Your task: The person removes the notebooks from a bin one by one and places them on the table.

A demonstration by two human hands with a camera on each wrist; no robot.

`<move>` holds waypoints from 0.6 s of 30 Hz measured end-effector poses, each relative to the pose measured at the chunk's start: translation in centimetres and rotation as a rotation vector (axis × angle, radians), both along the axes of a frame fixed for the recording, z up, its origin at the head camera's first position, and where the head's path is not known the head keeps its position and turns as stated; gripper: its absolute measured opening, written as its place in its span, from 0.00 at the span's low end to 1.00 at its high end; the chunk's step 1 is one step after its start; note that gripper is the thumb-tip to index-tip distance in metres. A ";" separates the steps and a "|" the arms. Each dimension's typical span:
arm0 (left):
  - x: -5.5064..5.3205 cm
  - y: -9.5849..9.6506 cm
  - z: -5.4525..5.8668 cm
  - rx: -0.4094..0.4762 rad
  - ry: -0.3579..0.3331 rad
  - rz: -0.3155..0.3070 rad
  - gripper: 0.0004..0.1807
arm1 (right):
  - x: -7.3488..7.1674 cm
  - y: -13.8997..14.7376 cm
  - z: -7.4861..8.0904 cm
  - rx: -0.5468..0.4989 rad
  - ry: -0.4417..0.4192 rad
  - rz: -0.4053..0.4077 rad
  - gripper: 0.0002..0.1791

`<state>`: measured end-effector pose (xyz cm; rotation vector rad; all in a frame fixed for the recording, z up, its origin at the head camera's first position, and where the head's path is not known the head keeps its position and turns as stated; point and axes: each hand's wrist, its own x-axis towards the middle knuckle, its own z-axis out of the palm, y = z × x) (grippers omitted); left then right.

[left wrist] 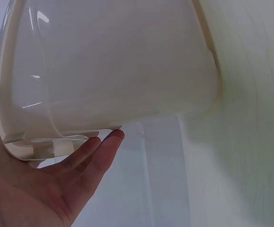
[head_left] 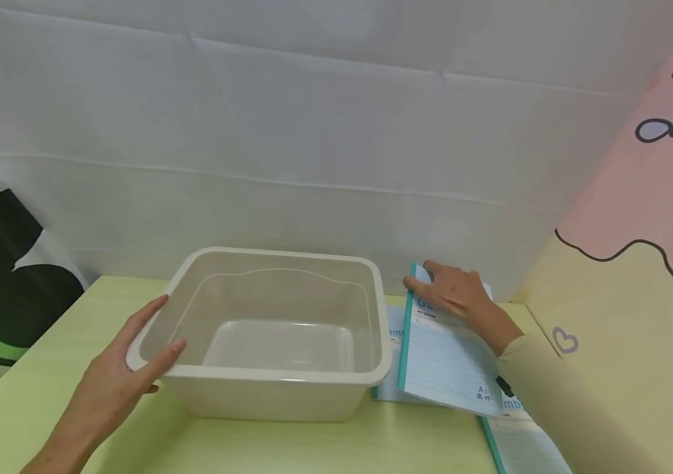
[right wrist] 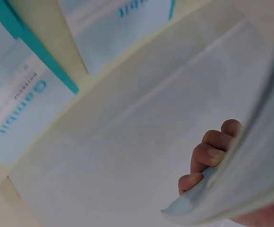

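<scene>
A cream plastic basin (head_left: pixel 271 398) stands on the table, with nothing in it. My left hand (head_left: pixel 114 378) grips its front left corner, thumb over the rim and the other fingers outside; in the left wrist view those fingers (left wrist: pixel 97 158) curl below the rim. To the right of the basin, my right hand (head_left: pixel 455 289) holds a light blue notebook (head_left: pixel 452 362) with a teal spine by its top end. The right wrist view shows curled fingers (right wrist: pixel 208 156) at this notebook's edge. Another notebook (head_left: pixel 390 378) lies partly hidden under it, beside the basin.
Further notebooks (head_left: pixel 520 441) lie at the front right, partly covered by my right sleeve (head_left: pixel 562 395). The table (head_left: pixel 289 447) is pale yellow-green. A white sheet (head_left: pixel 313 131) hangs behind it, and a wall with cartoon prints (head_left: pixel 639 316) stands on the right.
</scene>
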<state>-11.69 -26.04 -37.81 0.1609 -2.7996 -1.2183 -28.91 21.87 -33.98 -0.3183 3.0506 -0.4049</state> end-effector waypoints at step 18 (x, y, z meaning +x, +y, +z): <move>-0.4 -0.2 0.2 -0.059 -0.007 0.005 0.43 | 6.0 -3.3 -9.0 0.024 -0.047 0.043 0.43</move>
